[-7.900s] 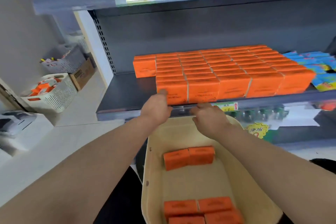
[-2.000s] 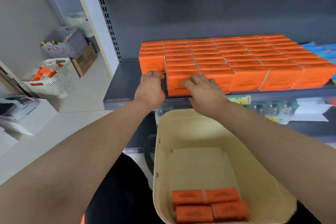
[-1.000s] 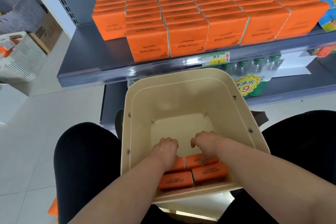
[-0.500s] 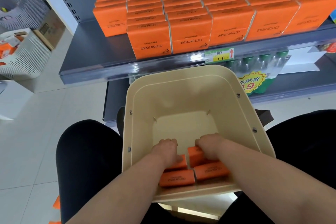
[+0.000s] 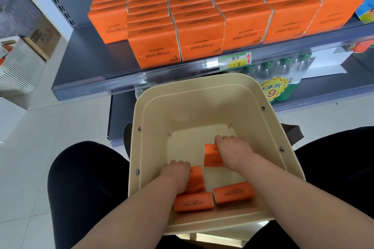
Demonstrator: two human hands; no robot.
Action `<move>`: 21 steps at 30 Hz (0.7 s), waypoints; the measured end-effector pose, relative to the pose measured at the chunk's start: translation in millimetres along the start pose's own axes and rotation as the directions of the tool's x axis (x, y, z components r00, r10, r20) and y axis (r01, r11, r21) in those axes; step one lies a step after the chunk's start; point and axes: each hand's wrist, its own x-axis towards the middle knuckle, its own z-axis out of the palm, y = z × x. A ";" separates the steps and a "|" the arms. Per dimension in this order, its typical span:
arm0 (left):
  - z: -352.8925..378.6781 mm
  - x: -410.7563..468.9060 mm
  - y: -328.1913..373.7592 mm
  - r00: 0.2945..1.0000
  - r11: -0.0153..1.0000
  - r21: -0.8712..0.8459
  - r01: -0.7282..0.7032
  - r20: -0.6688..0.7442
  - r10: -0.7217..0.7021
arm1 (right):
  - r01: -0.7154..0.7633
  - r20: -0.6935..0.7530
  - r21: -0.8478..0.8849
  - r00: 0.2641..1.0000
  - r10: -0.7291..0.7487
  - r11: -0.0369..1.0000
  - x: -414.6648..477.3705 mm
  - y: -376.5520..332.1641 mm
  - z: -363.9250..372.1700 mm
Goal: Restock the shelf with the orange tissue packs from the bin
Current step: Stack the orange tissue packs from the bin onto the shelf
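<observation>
Shelf [image 5: 85, 56]: I'm seeing stacked packs [image 5: 200, 36] filling it.
Bin [image 5: 198, 81]: two loose packs [image 5: 193, 201] lying inside.
Hands: left hand [image 5: 178, 174], right hand [image 5: 232, 149] each gripping a pack [image 5: 211, 156].

Both forearms are bare along all that shows of them: the left forearm [image 5: 131, 214] and the right forearm [image 5: 293, 192] each run from the lower edge of the view to the wrist. The left hand [image 5: 178, 176] and right hand [image 5: 232, 149] are bare too. The legs wear plain black trousers [image 5: 81, 204]. The left leg [image 5: 85, 168] and right leg [image 5: 334, 157] show as smooth, dark, rounded shapes, the cloth matte and of one even colour.
</observation>
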 end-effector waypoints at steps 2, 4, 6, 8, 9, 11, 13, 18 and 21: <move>-0.4 1.4 1.5 0.999 0.998 0.065 -0.010 -0.036 0.012 | 0.004 0.000 -0.014 1.000 -0.004 1.000 0.0 1.1 -1.2; -5.0 2.2 3.4 0.996 0.999 0.047 0.012 -0.083 -0.008 | -0.001 -0.032 -0.013 1.000 0.001 1.000 0.3 1.9 -7.5; -12.7 1.0 4.8 0.988 0.999 -0.014 0.048 -0.144 -0.050 | -0.018 -0.081 -0.013 0.997 0.017 1.000 0.3 4.1 -16.1; -23.9 -4.1 5.2 0.973 0.994 -0.088 0.072 -0.213 -0.089 | -0.039 -0.138 -0.012 0.990 0.037 0.999 -2.5 7.4 -25.0; -30.5 -7.8 4.7 0.964 0.990 -0.118 0.074 -0.245 -0.101 | -0.047 -0.171 -0.012 0.984 0.045 0.999 -4.8 8.5 -29.6; -45.1 -15.9 2.0 0.946 0.986 -0.155 0.062 -0.305 -0.108 | -0.055 -0.233 -0.022 0.971 0.048 0.998 -10.9 9.2 -39.4; -62.9 -26.6 -1.8 0.923 0.987 -0.159 0.035 -0.372 -0.093 | -0.060 -0.281 -0.045 0.959 0.045 0.997 -19.1 8.9 -49.9; -111.0 -66.4 -19.5 0.821 0.987 -0.158 -0.024 -0.566 -0.071 | -0.088 -0.408 -0.050 0.911 0.060 0.995 -41.8 5.8 -77.8; -139.1 -95.4 -41.9 0.735 0.987 -0.161 -0.011 -0.671 -0.101 | -0.065 -0.514 -0.041 0.857 0.035 0.997 -53.2 -4.5 -112.3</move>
